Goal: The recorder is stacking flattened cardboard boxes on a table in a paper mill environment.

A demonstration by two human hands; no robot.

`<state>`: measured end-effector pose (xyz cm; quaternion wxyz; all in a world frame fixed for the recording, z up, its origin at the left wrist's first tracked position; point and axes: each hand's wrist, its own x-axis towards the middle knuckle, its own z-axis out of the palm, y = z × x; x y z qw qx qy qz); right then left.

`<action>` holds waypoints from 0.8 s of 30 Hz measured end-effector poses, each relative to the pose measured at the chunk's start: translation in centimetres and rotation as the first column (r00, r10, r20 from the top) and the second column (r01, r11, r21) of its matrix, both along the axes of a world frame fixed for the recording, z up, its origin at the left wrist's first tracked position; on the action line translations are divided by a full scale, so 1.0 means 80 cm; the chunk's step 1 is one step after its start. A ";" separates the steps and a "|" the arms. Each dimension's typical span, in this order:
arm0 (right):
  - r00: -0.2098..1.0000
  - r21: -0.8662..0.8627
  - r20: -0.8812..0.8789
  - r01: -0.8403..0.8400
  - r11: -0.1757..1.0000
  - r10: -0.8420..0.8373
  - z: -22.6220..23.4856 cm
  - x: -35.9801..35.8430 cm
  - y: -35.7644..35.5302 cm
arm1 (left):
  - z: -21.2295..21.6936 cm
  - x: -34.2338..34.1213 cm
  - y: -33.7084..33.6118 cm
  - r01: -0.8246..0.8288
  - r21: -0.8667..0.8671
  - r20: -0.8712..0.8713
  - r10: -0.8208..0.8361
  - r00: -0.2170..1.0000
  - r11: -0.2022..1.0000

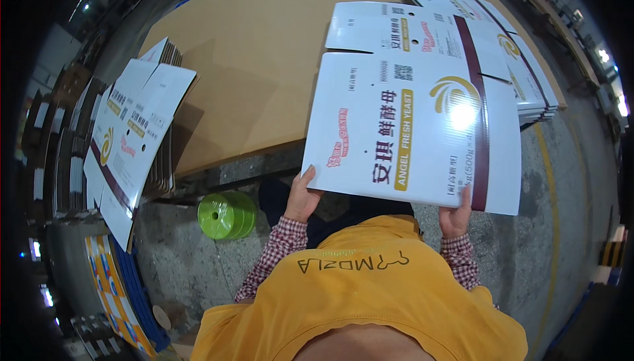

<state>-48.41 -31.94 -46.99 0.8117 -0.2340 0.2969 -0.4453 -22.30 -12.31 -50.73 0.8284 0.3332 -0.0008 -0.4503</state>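
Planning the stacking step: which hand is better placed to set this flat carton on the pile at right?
Right, probably: the right hand grips the flat carton nearest that pile.

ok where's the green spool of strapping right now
In the head view the green spool of strapping lies on the concrete floor at lower centre-left, just left of the left hand, below the edge of the big brown cardboard sheet.

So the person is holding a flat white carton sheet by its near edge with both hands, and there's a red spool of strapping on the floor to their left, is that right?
Not quite: the spool of strapping is green, not red. The head view shows it on the floor to the person's left. The rest holds: the left hand and right hand grip the near edge of the flat white carton sheet.
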 end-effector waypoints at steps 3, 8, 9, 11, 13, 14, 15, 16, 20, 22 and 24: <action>0.997 0.014 -0.056 -0.060 0.998 0.061 -0.005 0.027 0.011 | -0.015 0.011 0.055 -0.299 0.469 0.502 0.027 0.864 0.831; 0.978 -0.045 -0.131 -0.168 0.985 0.161 0.012 0.051 0.012 | 0.052 -0.019 0.077 -0.585 0.371 0.922 -0.362 0.139 0.721; 0.976 -0.060 -0.134 -0.181 0.982 0.171 0.016 0.055 0.013 | 0.078 -0.030 0.068 -0.552 0.409 0.865 -0.501 -0.018 0.727; 0.973 -0.096 -0.144 -0.193 0.977 0.178 0.028 0.063 0.020 | 0.093 -0.048 0.050 -0.486 0.499 0.742 -0.643 -0.188 0.718; 0.973 -0.138 -0.144 -0.200 0.970 0.180 0.044 0.075 0.028 | 0.096 -0.051 0.033 -0.531 0.468 0.708 -0.659 -0.254 0.707; 0.974 -0.204 -0.152 -0.198 0.959 0.169 0.052 0.080 0.035 | 0.097 -0.044 0.032 -0.541 0.461 0.708 -0.659 -0.253 0.704; 0.975 -0.270 -0.163 -0.190 0.944 0.150 0.058 0.080 0.037 | 0.093 -0.039 0.026 -0.600 0.372 0.731 -0.622 -0.282 0.708; 0.975 -0.278 -0.160 -0.193 0.941 0.153 0.064 0.081 0.036 | 0.092 -0.035 0.022 -0.654 0.278 0.747 -0.586 -0.314 0.704; 0.973 -0.674 -0.229 -0.170 0.719 0.015 0.135 0.104 0.041 | 0.113 -0.023 0.025 -0.667 0.122 0.881 -0.389 -0.268 0.735; 0.976 -0.809 -0.215 -0.150 0.568 -0.048 0.185 0.138 0.036 | 0.132 -0.014 0.014 -0.678 0.075 0.915 -0.321 -0.245 0.731; 0.975 -0.928 -0.177 -0.210 0.309 0.133 0.231 0.180 0.029 | 0.157 -0.015 0.008 -0.689 0.055 0.938 -0.274 -0.212 0.723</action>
